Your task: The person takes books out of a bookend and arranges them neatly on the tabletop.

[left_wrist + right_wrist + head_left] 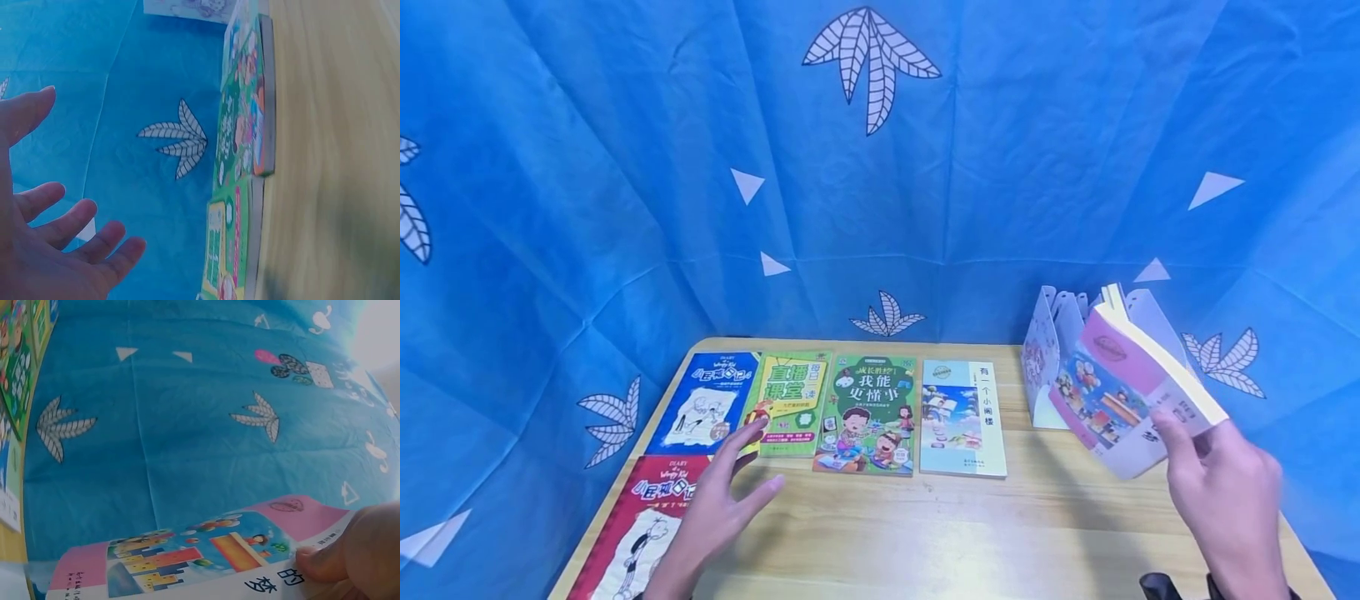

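A pink and white paperback book [1120, 392] with a colourful picture on its cover is gripped at its edge by my right hand [1225, 492], thumb on the front. The book hangs tilted above the table, overlapping a white book rack [1042, 358] in the head view. In the right wrist view the thumb presses the cover of the book [206, 556]. My left hand [722, 500], fingers spread and holding nothing, hovers over the red comic book [647, 525] and near the yellow-green book [786, 408]. The left wrist view shows that hand [62, 244] with its palm bare.
On the wooden table [955, 542] lie a blue comic book [703, 404], a green book [867, 417] and a pale book with a sky picture [962, 417] in a row along the back. A blue patterned curtain [880, 208] hangs behind and at the sides.
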`<state>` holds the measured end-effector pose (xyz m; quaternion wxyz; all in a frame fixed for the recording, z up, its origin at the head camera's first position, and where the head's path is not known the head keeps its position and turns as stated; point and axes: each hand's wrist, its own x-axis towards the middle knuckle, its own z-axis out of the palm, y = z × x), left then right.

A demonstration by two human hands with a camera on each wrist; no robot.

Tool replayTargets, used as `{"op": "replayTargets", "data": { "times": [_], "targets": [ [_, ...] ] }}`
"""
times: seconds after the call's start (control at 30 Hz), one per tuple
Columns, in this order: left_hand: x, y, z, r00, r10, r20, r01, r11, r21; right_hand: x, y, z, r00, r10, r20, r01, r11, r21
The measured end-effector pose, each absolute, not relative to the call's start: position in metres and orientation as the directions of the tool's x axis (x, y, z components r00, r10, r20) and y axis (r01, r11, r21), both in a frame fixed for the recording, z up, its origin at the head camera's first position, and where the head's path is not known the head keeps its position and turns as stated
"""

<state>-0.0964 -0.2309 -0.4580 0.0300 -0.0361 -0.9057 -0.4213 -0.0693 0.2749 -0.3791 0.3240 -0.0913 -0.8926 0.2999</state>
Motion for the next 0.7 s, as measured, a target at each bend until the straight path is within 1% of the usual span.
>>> {"op": "replayTargets", "data": {
  "times": [0.17,0.33,0.57,0.7],
  "targets": [
    [-0.101,-0.221,-0.453,-0.997,0.048,0.062,0.078,0.640,0.764,-0.070,0.269,-0.381,-0.824,0.315,0.471,-0.059,0.779,-0.625],
    [-0.104,-0.211,-0.452,-0.994,0.075,0.075,0.106,0.602,0.791,-0.071,0.262,-0.383,-0.862,0.257,0.437,-0.099,0.761,-0.642],
    [-0.108,-0.198,-0.450,-0.989,0.106,0.106,0.147,0.542,0.827,-0.075,0.252,-0.388,-0.876,0.187,0.444,-0.171,0.741,-0.650],
    [-0.110,-0.191,-0.448,-0.986,0.120,0.115,0.162,0.531,0.832,-0.076,0.246,-0.389,-0.894,0.152,0.422,-0.186,0.730,-0.657]
  ]
}}
